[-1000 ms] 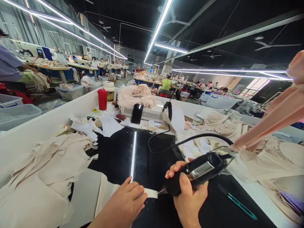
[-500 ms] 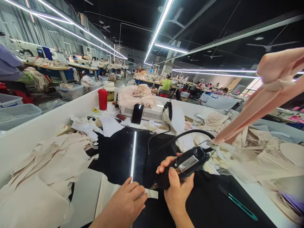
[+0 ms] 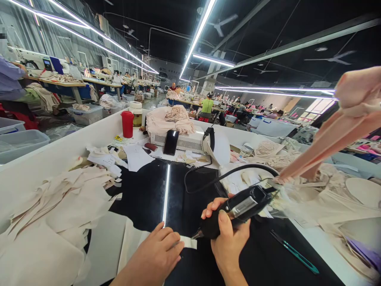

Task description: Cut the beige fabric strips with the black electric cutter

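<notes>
My right hand [image 3: 228, 236] is wrapped around a black corded power tool [image 3: 242, 208] with a thin pointed metal tip aimed down to the left. That tip meets or hovers just over the end of a pale fabric strip [image 3: 189, 241]; I cannot tell if it touches. With its fingers laid flat, my left hand [image 3: 159, 248] presses the strip onto the black work surface [image 3: 143, 194]. A pink fabric band [image 3: 321, 147] runs from the tool's rear up to the right. Beside my left forearm lies a grey sheet [image 3: 104, 246] next to cream fabric.
Cream fabric pieces [image 3: 59, 210] pile up at left. Green-handled tweezers [image 3: 294, 252] lie at right. A phone [image 3: 171, 142], a red cup [image 3: 127, 124] and a white vented box [image 3: 190, 139] stand at the back. Lace and fabric [image 3: 330, 190] fill the right side.
My right hand and the tool have moved slightly right, drawing the tip toward the strip's outer end. My left hand has stayed on the strip.
</notes>
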A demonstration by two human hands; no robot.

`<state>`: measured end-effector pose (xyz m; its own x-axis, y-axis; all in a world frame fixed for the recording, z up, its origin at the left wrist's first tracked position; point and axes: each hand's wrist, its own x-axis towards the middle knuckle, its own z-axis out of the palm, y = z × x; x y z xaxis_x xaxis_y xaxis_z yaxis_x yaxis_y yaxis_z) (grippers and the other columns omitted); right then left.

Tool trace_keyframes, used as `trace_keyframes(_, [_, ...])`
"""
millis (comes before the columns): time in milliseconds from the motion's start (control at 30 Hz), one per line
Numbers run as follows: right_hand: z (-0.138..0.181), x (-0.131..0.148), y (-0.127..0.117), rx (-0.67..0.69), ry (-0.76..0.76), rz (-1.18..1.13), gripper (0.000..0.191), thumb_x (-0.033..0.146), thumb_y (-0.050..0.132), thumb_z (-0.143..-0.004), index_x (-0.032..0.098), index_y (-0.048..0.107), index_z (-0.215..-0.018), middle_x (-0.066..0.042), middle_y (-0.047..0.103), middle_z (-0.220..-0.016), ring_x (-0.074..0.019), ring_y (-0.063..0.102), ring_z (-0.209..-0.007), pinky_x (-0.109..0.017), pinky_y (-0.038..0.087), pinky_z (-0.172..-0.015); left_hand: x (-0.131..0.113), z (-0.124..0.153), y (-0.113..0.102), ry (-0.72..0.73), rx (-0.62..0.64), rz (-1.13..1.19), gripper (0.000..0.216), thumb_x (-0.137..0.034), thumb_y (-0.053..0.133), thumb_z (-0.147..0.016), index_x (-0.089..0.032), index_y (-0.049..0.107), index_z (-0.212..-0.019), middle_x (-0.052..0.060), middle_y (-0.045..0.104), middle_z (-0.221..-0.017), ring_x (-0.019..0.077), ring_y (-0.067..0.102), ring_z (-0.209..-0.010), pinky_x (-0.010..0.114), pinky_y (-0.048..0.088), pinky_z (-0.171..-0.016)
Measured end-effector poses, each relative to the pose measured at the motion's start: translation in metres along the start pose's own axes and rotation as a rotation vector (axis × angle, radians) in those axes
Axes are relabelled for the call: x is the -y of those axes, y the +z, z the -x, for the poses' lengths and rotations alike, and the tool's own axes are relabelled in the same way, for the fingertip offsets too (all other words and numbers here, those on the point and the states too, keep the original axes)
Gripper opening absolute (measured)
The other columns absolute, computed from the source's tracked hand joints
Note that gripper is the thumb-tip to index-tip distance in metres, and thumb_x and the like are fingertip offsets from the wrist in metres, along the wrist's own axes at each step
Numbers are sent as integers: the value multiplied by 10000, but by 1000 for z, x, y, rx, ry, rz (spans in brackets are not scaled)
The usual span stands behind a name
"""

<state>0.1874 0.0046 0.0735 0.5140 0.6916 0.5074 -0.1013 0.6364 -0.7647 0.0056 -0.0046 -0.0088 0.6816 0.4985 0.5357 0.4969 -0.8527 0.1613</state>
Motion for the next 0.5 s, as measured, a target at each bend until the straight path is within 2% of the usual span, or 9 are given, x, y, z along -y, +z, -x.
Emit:
trace_keyframes(300, [1,-3,-2,9,39,23,301,268,745,-958,301,572,-1202,43,672,-842,-139,642,-616,-305,594,-569,1,0,-3,8,60,9,271,-43,601,-954,-196,590,-1178,29,704,-1118,237,693,-1004,509,554,-1070])
trace_keyframes(500, [6,4,3,11,53,-30,293,291,741,-956,298,578,-1200,47,655,-814,-138,632,-603,-301,590,-557,0,0,-1,11,39,-7,233,-58,600,-976,-204,595,-1157,24,700,-1102,227,691,-982,499,550,-1070])
